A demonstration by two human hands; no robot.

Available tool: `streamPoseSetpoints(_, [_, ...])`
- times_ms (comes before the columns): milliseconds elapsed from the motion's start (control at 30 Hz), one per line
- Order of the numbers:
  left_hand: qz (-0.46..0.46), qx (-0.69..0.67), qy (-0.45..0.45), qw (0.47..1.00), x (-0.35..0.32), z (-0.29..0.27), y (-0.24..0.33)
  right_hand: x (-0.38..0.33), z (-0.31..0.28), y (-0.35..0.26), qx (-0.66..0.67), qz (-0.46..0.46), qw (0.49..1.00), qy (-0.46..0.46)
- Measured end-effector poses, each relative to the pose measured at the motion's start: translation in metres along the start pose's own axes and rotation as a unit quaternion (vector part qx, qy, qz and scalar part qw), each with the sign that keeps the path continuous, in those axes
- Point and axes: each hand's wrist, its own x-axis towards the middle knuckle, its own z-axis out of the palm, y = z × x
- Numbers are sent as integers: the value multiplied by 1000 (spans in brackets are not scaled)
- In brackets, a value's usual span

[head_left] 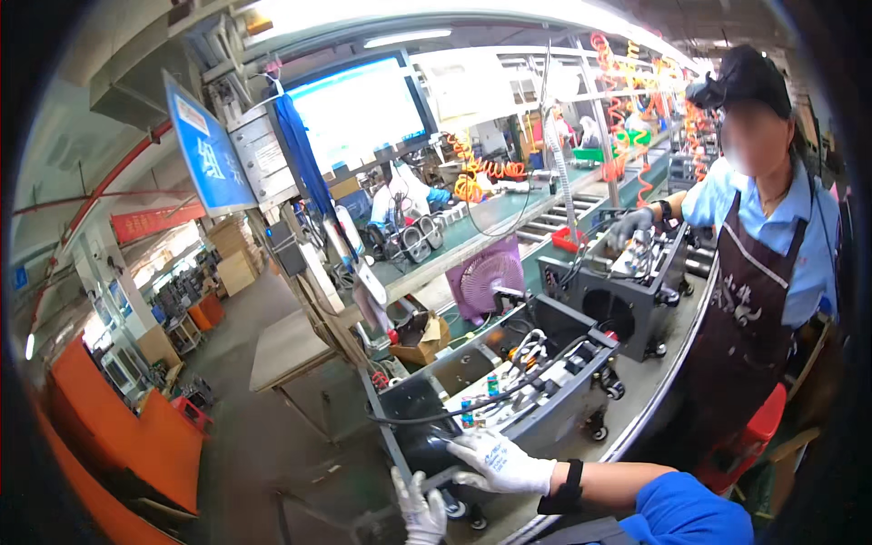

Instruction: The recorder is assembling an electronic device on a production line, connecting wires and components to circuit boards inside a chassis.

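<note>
Open dark speaker cabinet (pixel 509 400) lies tilted on the conveyor, wiring exposed.

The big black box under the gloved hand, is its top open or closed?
Open. The big black box has no lid on, so its circuit board and wires show inside. The right hand rests on its near edge.

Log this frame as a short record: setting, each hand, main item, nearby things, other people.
setting: factory assembly line, conveyor bench
right hand: white glove, resting flat on the near end of the black cabinet
left hand: white glove, at the cabinet's lower corner; grip unclear
cabinet: open, wiring and a board inside, on castors
nearby: second cabinet, purple fan
others: co-worker in apron, gloved hand on the second cabinet
</note>
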Motion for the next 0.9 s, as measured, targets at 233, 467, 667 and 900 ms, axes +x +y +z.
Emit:
streamPoseSetpoints(233, [-14,-50,3,999,-3,12,-17,22,17,7,-40,78,976,-198])
streamPoseSetpoints(467, [-39,-87,-5,995,10,0,-3,22,14,12,-10,131,967,-217])
streamPoseSetpoints(667, [-88,-53,-134,986,-10,-27,29,-6,-12,-2,9,153,953,-263])
streamPoseSetpoints(900, [-53,-68,-159,984,-38,-50,101,-52,-67,-2,56,127,938,-318])
